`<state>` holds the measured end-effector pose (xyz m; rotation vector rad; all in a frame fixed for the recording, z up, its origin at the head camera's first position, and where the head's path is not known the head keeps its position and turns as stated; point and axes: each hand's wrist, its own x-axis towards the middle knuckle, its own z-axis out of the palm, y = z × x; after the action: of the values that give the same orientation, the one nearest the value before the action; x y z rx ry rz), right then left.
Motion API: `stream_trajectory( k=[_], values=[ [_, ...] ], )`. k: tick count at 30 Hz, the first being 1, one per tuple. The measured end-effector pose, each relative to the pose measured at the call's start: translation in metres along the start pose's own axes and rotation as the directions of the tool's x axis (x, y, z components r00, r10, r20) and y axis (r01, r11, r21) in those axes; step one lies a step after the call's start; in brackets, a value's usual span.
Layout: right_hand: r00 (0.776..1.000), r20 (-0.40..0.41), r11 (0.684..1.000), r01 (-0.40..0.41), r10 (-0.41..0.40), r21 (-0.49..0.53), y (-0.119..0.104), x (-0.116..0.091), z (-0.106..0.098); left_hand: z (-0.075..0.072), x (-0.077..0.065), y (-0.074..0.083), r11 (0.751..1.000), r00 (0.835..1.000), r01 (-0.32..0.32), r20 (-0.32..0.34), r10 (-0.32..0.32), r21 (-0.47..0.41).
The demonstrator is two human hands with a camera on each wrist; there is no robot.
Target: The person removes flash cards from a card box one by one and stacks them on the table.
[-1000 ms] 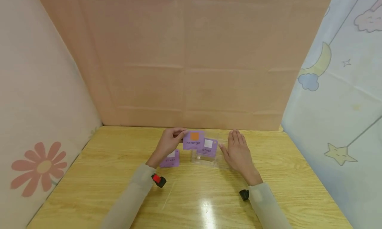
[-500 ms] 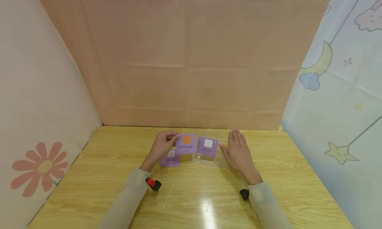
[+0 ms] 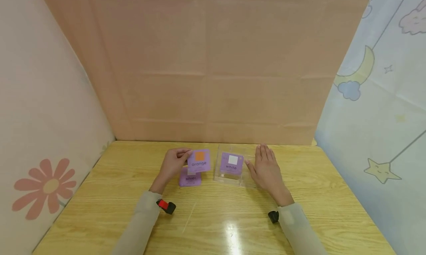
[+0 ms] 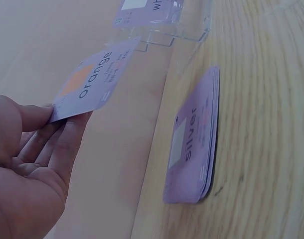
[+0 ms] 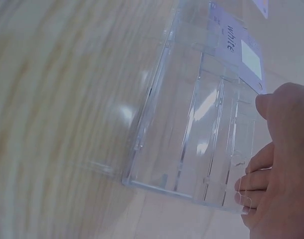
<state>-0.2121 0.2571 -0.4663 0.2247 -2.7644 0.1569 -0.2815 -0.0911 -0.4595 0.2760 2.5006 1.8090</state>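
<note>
My left hand (image 3: 171,165) pinches a purple "orange" flashcard (image 3: 201,166) by its left edge, thumb on top. The card is held in the air over a small stack of flashcards with "silver" (image 3: 190,181) uppermost, covering part of it in the head view. A clear plastic stepped holder (image 3: 228,180) stands to the right, with a "white" flashcard (image 3: 232,168) leaning in its left part. Against the holder's right side rests my right hand (image 3: 269,173), its fingers straight. In the right wrist view its thumb (image 5: 264,105) is by the white card's corner.
The wooden table (image 3: 213,218) runs up to a brown paper backdrop (image 3: 213,70) just behind the holder. Fabric walls with a printed flower (image 3: 48,186) and a printed star (image 3: 382,171) bound the left and right sides.
My left hand has moved left with the orange flashcard, from in front of the white flashcard to above the silver stack. The right hand and the holder have stayed in place.
</note>
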Motion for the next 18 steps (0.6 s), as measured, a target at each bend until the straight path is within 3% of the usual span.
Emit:
stream_trajectory(
  k=[5, 18],
  values=[
    [1.000, 0.011, 1.000, -0.010, 0.010, 0.007, 0.002, 0.000, 0.003, -0.008, -0.001, -0.005, 1.000, 1.000, 0.019, 0.010, -0.019, -0.025],
    [1.000, 0.009, 1.000, -0.009, 0.009, 0.021, 0.002, -0.002, 0.003, -0.021, -0.002, -0.020, 0.997, 0.997, 0.077, -0.001, -0.077, 0.022]
  ],
)
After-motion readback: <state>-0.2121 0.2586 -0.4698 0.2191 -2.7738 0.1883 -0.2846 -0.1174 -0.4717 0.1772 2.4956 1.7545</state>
